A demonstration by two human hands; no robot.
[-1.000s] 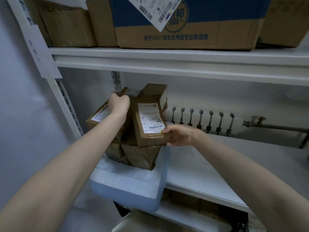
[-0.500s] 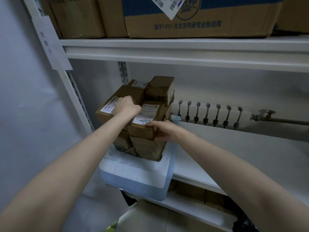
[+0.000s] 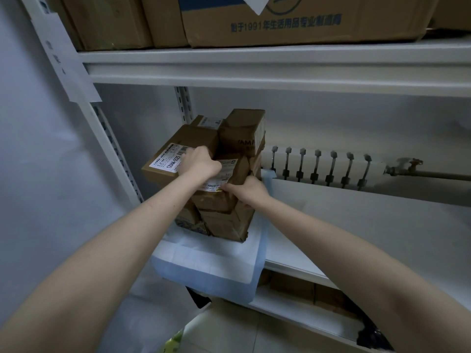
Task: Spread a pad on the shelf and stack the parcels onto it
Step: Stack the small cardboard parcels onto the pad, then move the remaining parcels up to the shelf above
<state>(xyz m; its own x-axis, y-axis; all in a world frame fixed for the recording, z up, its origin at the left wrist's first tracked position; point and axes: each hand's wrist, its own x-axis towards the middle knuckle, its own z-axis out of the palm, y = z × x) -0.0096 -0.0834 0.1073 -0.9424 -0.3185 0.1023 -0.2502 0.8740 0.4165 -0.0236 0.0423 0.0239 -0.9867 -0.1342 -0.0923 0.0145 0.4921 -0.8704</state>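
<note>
The two bare forearms converge from the bottom corners on the left end of the shelf [image 3: 356, 225]. Nearest lies the pad [image 3: 209, 261], blue-edged and white; its front part hangs over the shelf lip, and its rear part carries the load. The lower parcels [image 3: 226, 222] stand on the pad, set back from the lip.

Above them rests the top front parcel [image 3: 229, 174], label uppermost, directly ahead of the person and between both hands. Its long axis appears to run from the person toward the wall, slightly skewed to the right. The right hand [image 3: 248, 191] is the nearer. It grips the parcel's near right corner, with the thumb on the label edge and the fingers wrapped down the right side. The left hand [image 3: 201, 163] sits farther in and higher, with its fingers curled over the parcel's left upper edge, against the labelled side parcel [image 3: 173, 154]. Neither hand is spread wide.

Judgement: the parcel is at or very near its seat, and the remaining move is a short push along that axis toward the rear parcel [image 3: 242, 131], which stands highest at the back. Whether a gap remains there cannot be told.

Beyond the stack a radiator [image 3: 318, 164] runs along the wall. Large cartons [image 3: 293, 24] occupy the upper shelf.
</note>
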